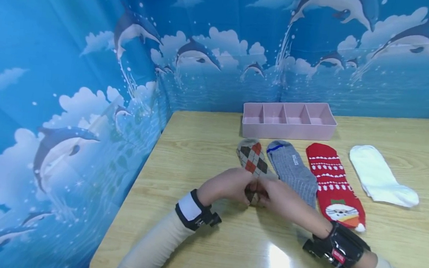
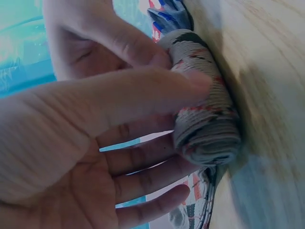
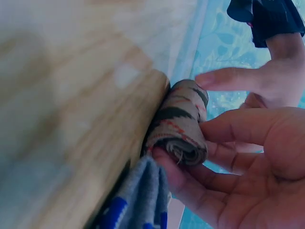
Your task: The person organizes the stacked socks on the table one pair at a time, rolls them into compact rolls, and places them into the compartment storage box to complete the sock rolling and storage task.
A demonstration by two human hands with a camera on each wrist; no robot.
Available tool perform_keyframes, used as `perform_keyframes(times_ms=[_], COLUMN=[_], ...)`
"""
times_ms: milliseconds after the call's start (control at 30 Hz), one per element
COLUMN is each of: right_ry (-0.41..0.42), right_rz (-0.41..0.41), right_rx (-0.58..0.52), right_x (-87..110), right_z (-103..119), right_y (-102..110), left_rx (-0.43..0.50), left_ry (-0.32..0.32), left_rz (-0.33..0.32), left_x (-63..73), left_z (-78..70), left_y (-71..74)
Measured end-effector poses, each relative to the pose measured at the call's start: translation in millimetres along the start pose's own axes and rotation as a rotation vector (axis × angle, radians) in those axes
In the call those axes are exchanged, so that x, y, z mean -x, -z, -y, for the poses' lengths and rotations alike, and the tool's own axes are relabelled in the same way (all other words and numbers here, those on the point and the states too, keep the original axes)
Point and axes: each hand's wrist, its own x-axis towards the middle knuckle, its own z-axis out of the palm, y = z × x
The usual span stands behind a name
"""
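An argyle sock (image 1: 252, 155) in grey, brown and orange lies at the left of a row of socks. Its near end is wound into a tight roll, and the far part stays flat on the table. My left hand (image 1: 233, 185) grips one end of the roll, its thumb laid across the near side in the left wrist view. At the other end my right hand (image 1: 280, 196) pinches the roll (image 3: 178, 119) between thumb and fingers. Spiral layers show at the roll's end (image 2: 209, 148) in the left wrist view. Both hands cover much of it from the head view.
To the right lie a grey sock (image 1: 293, 165) with a blue stripe, a red patterned sock (image 1: 329, 171) and a white sock (image 1: 377, 173). Behind them stands a pink box (image 1: 288, 132) with several compartments. A dolphin-print curtain (image 1: 223, 44) hangs behind the wooden table (image 1: 198, 141).
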Motion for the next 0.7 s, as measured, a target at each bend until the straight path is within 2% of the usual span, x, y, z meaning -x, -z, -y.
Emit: perform_keyframes(times_ms=[133, 267, 400, 567, 700], right_ry=[0.011, 0.033, 0.068, 0.149, 0.196], right_rz=[-0.018, -0.061, -0.110, -0.155, -0.149], right_rx=[0.038, 0.141, 0.242, 0.301, 0.341], right_x=[0.0, 0.8, 2.3, 5.7, 7.1], right_z=[0, 6, 12, 15, 17], right_y=[0, 0, -3, -6, -8], left_rx=[-0.046, -0.069, -0.074, -0.090, -0.074], left_ry=[-0.004, -0.004, 0.008, 0.011, 0.009], left_rz=[-0.017, -0.025, 0.003, 0.042, 0.070], left_x=[-2.3, -3.2, -1.1, 0.9, 2.3], left_z=[0.5, 0.2, -0.8, 0.5, 1.6], left_y=[-4.5, -6.5, -4.5, -1.6, 0.8])
